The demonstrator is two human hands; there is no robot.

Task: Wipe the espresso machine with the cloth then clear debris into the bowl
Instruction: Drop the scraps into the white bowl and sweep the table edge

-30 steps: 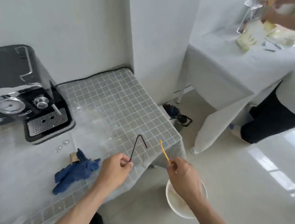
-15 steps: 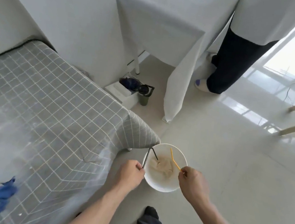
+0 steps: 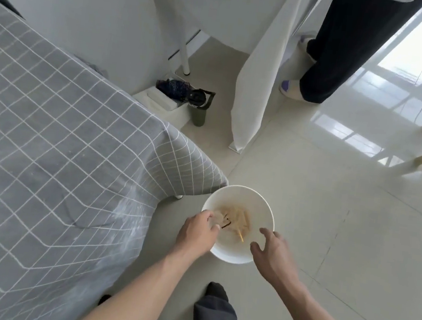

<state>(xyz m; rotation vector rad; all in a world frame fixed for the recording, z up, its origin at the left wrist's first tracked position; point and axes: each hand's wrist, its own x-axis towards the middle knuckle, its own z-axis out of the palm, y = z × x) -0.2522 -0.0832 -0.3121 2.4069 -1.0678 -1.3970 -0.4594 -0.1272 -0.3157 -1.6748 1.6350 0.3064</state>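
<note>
You had both hands over the white bowl (image 3: 233, 253), which stood on the floor just past the near right corner of the worktop (image 3: 46, 153) with its grey checked cloth. That spot probably served you well: debris picked off the worktop could be dropped straight down beside its edge.

Your left hand (image 3: 196, 234) hung at the bowl's left rim with the fingers curled loosely. Something pale and blurred showed at the fingertips, but I cannot tell whether that grip was clamped on it or merely in front of what lay in the bowl. Your right hand (image 3: 271, 252) hovered over the near right rim, its grip apart, fingers spread and holding nothing, which reads as a hand that had just let go.

The debris sat inside the bowl: a pale tan heap (image 3: 234, 220) in the middle, a yellow stick (image 3: 240, 235) lying with its long axis from far left to near right, its near end pointing toward your right hand, and a short dark piece (image 3: 226, 224) beside your left fingertips, too small to give its direction.

The espresso machine and the wiping cloth were out of view. I judge the clearing step to be well along.
</note>
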